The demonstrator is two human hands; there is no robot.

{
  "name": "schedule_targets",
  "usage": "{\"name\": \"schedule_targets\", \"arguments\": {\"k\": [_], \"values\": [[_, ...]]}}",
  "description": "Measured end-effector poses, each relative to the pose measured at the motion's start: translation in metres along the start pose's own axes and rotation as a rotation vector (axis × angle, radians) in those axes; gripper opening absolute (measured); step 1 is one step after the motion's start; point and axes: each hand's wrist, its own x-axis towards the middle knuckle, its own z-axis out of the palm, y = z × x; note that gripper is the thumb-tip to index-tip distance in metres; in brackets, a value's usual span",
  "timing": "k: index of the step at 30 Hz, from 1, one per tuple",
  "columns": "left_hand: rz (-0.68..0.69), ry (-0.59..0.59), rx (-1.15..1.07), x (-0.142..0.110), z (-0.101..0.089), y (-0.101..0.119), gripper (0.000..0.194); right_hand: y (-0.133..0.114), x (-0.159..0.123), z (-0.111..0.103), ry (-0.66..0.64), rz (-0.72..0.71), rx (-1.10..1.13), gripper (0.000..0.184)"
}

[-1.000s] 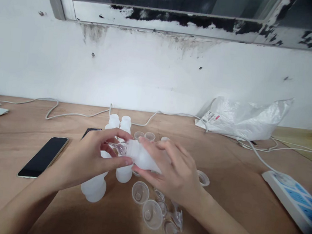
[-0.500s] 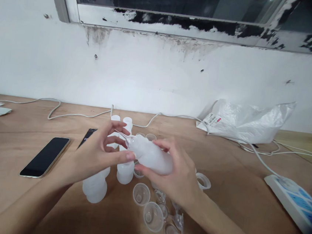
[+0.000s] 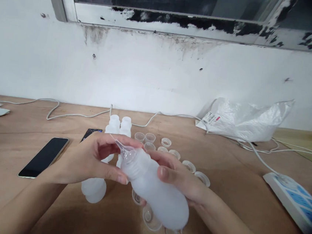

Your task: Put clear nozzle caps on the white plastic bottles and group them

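A translucent white plastic bottle [image 3: 159, 192] is held tilted above the table, its base toward the lower right. At its neck sits a clear pointed nozzle piece [image 3: 127, 152], tip toward the upper left. My right hand [image 3: 178, 173] grips the bottle's body from the far right side, thumb on top. Around the neck end curls my left hand [image 3: 98, 159], thumb at the near side and fingers behind; part of its grip is hidden. More white bottles [image 3: 94, 190] stand behind and below my left hand. Clear cups [image 3: 152, 221] lie under the held bottle, partly covered.
Clear plastic rings [image 3: 189, 166] and small cups [image 3: 150, 138] sit beyond my right hand. A phone [image 3: 43, 157] lies at left, with another dark screen [image 3: 91, 133] behind my left hand. A plastic bag [image 3: 245, 119], power strip [image 3: 294, 200] and white cable [image 3: 80, 115] are also on the table.
The bottle has swung so its base points nearer to me and lower right. My right hand has shifted its grip, thumb now on top. My left fingers have closed in round the neck.
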Motion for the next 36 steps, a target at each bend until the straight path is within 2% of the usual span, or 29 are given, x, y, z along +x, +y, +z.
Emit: {"name": "schedule_targets", "arguments": {"k": [1,2,3,5,7,8,10,11,13,15,18,21,25,28,31,33,36], "values": [[-0.008,-0.019,-0.047,-0.001,0.000,0.001,0.053,0.001,0.000,0.001,-0.008,-0.012,0.007,0.058],[0.000,-0.019,-0.093,-0.001,0.001,0.002,0.060,0.002,0.000,0.002,0.043,-0.058,-0.053,0.057],[0.019,-0.004,-0.133,-0.001,0.003,0.002,0.066,0.003,0.000,0.004,0.147,-0.133,-0.177,0.053],[0.057,0.058,-0.179,0.000,0.010,0.001,0.071,0.006,0.000,0.006,0.460,-0.337,-0.575,0.046],[0.056,0.136,-0.166,0.001,0.019,0.000,0.060,0.010,0.001,0.007,0.746,-0.591,-1.039,0.043],[0.041,0.177,-0.149,0.002,0.023,-0.001,0.051,0.013,0.001,0.007,0.832,-0.718,-1.241,0.042],[0.007,0.253,-0.108,0.003,0.031,-0.001,0.034,0.016,0.001,0.007,0.883,-0.918,-1.509,0.041],[-0.004,0.282,-0.087,0.004,0.034,-0.001,0.029,0.017,0.001,0.008,0.874,-0.964,-1.563,0.041],[-0.010,0.313,-0.023,0.004,0.034,-0.001,0.024,0.016,-0.001,0.010,0.854,-0.922,-1.524,0.042],[0.006,0.306,0.078,0.004,0.030,-0.002,0.025,0.011,-0.004,0.013,0.803,-0.753,-1.352,0.045],[0.034,0.232,0.182,0.002,0.021,-0.002,0.029,0.001,-0.008,0.016,0.630,-0.473,-0.991,0.045],[0.048,0.169,0.218,0.001,0.015,0.002,0.032,-0.005,-0.010,0.014,0.452,-0.291,-0.633,0.043],[0.008,0.078,0.202,-0.001,0.014,0.011,0.034,-0.004,-0.007,0.010,0.193,-0.141,-0.214,0.039],[-0.025,0.008,0.151,-0.002,0.011,0.014,0.034,-0.001,-0.004,0.011,0.081,-0.092,-0.056,0.049],[-0.016,0.021,0.148,-0.003,0.008,0.013,0.035,-0.003,-0.005,0.013,0.102,-0.138,-0.096,0.054],[0.005,0.089,0.140,-0.002,0.006,0.010,0.034,-0.006,-0.007,0.012,0.171,-0.185,-0.300,0.057],[0.023,0.188,0.086,-0.001,0.008,0.007,0.032,-0.012,-0.010,0.011,0.330,-0.227,-0.721,0.062]]}}
